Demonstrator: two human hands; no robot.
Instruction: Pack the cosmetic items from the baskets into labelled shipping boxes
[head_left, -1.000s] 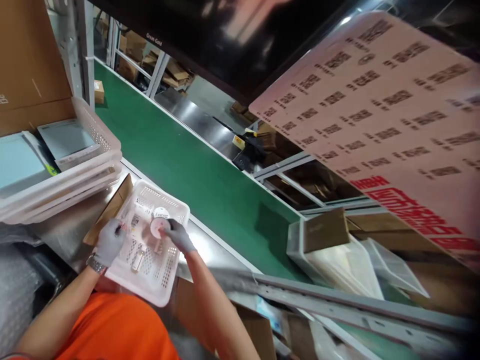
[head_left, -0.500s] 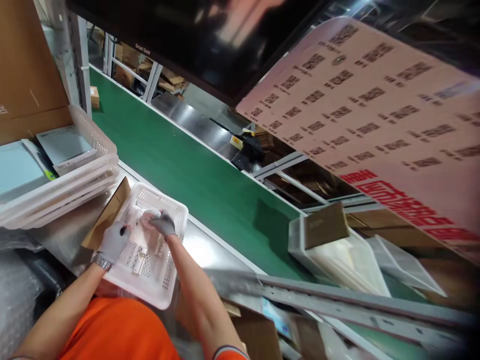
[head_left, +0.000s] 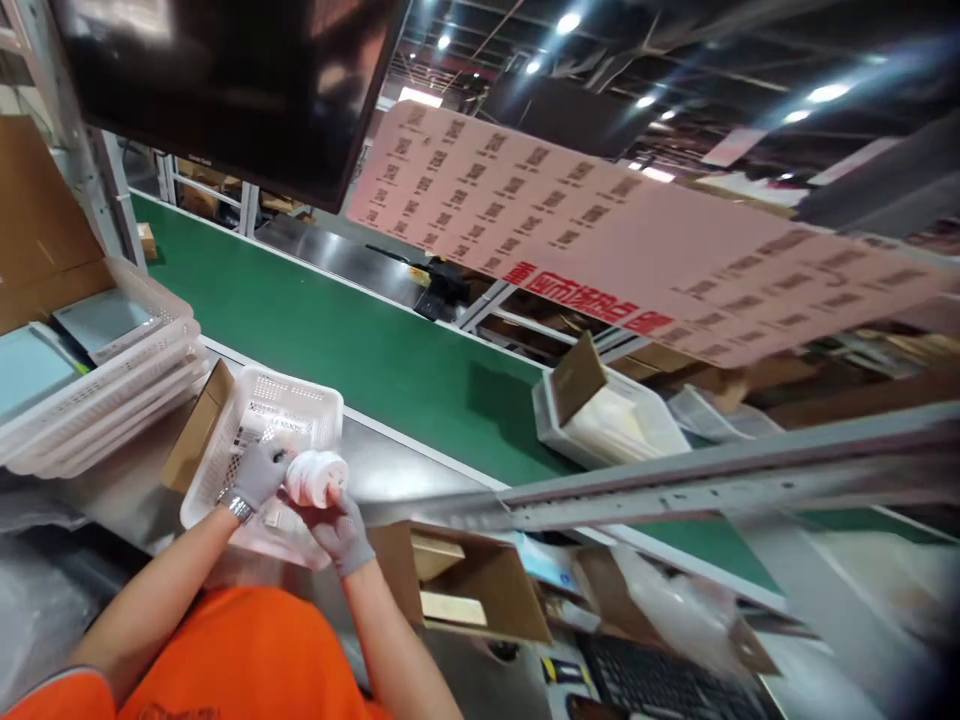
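Note:
My right hand (head_left: 345,535), in a grey glove with bare fingertips, grips a short row of white round discs (head_left: 319,478) from below and the right. They are held above the near part of a white perforated plastic basket (head_left: 304,392). My left hand (head_left: 259,475), also gloved and with a metal watch at the wrist, is over the basket just left of the discs. Its fingers are curled together by a small dark spot; what they pinch is unclear. A white printed label or packet (head_left: 281,428) lies in the basket.
Stacked white baskets (head_left: 150,375) with flat boxes stand at left. A cardboard piece (head_left: 196,430) leans by the basket. Beyond runs a green conveyor belt (head_left: 360,345). At right are a metal rail (head_left: 675,460), an open carton (head_left: 502,590) and a keyboard (head_left: 660,680).
My right hand has lifted the white discs from inside the basket toward me, turning its palm up. My left hand has moved slightly right. The head view has swung up and right.

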